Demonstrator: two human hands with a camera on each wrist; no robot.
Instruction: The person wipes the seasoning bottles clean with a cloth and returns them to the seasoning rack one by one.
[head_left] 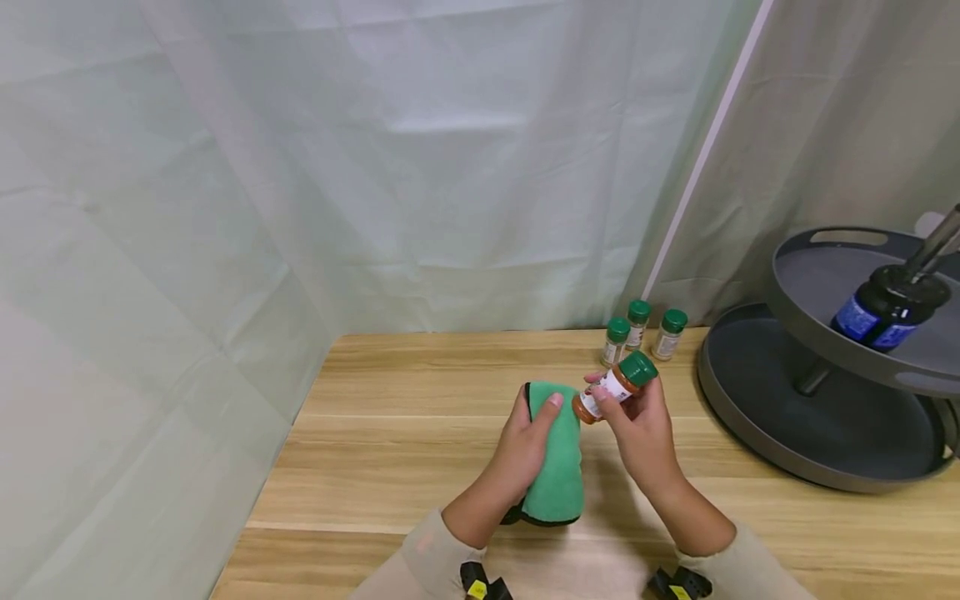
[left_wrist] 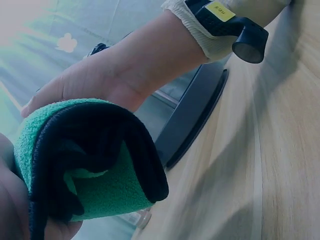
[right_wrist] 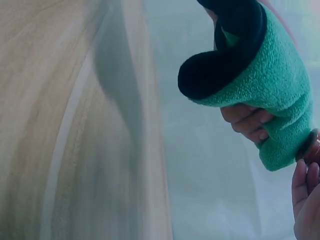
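A folded green cloth with black edging [head_left: 557, 467] is gripped by my left hand [head_left: 523, 442], thumb across its front. In the right wrist view, fingers of that hand show behind the cloth [right_wrist: 285, 85]. My right hand [head_left: 647, 433] holds a spice jar [head_left: 606, 394] with a green lid, tilted, its label facing up and its reddish-brown base next to the cloth's upper edge. In the right wrist view the jar's base [right_wrist: 311, 150] appears to touch the cloth. The left wrist view shows the cloth's rolled open end [left_wrist: 100, 165]; the jar is hidden there.
Three more green-lidded spice jars stand at the table's back edge: one on the left [head_left: 615, 342], one behind [head_left: 637, 323], one on the right [head_left: 669, 335]. A dark two-tier round tray [head_left: 750, 433] stands at right, with a dark blue-labelled bottle [head_left: 888, 308] on its upper tier.
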